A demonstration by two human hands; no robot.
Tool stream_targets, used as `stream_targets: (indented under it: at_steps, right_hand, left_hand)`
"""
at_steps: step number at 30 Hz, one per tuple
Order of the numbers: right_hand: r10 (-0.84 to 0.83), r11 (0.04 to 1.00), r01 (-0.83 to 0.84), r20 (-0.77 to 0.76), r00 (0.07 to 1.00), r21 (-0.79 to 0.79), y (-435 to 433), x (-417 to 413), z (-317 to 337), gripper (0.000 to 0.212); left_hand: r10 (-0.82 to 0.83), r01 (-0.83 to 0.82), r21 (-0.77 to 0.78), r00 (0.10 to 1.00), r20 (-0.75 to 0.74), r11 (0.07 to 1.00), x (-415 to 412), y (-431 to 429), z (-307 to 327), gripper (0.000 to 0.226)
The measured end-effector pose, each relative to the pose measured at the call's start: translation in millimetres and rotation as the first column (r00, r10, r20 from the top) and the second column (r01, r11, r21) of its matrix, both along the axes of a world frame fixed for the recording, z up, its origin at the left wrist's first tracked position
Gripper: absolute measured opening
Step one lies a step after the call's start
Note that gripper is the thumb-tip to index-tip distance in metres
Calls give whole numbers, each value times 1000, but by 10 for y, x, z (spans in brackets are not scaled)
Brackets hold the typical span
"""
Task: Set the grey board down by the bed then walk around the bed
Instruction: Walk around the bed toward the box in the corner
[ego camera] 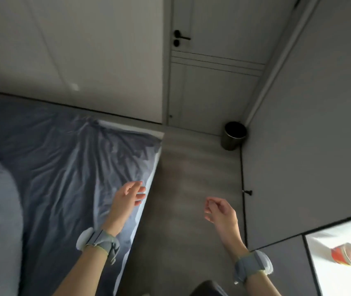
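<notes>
Since both hands are free and no grey board shows anywhere in this view, the step in hand looks like the walk around the bed [63, 167], and I cannot tell where the board lies. The left hand [129, 196] hangs over the bed's near edge with its fingers loosely spread, holding nothing; the right hand [219, 211] floats over the floor [191, 167] with fingers curled inward and empty. To walk it well, keep to the strip of floor between the bed and the wall panel [298, 146], hug the mattress corner without catching a leg on it, and turn before the door [213, 82]. The dark bin [234, 135] standing in the corner by the door narrows that turn, so stepping wide of it seems wise.
</notes>
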State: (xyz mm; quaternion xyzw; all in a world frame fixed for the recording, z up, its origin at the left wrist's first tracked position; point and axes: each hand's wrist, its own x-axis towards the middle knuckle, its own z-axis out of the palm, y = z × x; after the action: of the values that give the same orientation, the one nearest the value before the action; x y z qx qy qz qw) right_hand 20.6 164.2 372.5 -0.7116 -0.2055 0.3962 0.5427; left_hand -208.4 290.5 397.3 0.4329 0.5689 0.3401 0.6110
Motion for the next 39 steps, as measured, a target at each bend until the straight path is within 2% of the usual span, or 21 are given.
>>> stream_targets:
  at_steps: [6,12,15,20,25,30,33,35,39]
  right_hand:
    - [-209,977,209,-7,978,43,718,932,-33,21]
    - [-271,957,275,-51,961,93,1621,2137,-251,20]
    - [-245,966,249,-60,968,63,2059,2722,-294,23]
    - [-132,991,132,15,991,-8,2797,3609,-351,18]
    - [-68,998,68,-10,998,-13,3868,4199,-449,16]
    - [39,999,-39,37,999,3,5011,4522,-332,15]
    - [115,993,-114,109,987,-12,6087,4669,-240,14]
    - [156,988,-153,147,977,-34,6489,4663,-199,11]
    - [321,947,-310,201,926,-85,7661,4566,-208,15]
  left_hand:
    - [-206,206,-14,978,22,978,1153,1015,-220,18]
    - [-240,238,36,969,53,970,2528,2023,-399,17]
    - [-233,233,12,972,29,972,3084,2465,-317,17]
    - [-175,174,-23,983,-52,984,3726,3225,-299,15]
    - [-54,55,-50,998,15,997,4307,4161,-382,16]
    - [-86,86,-4,996,39,996,4696,5027,-387,22]
    - [-36,36,-11,999,34,999,4795,5893,-419,24]
    - [-16,16,-28,1000,11,999,4788,6207,-391,25]
    - [77,-76,22,995,-64,997,4605,7079,-378,24]
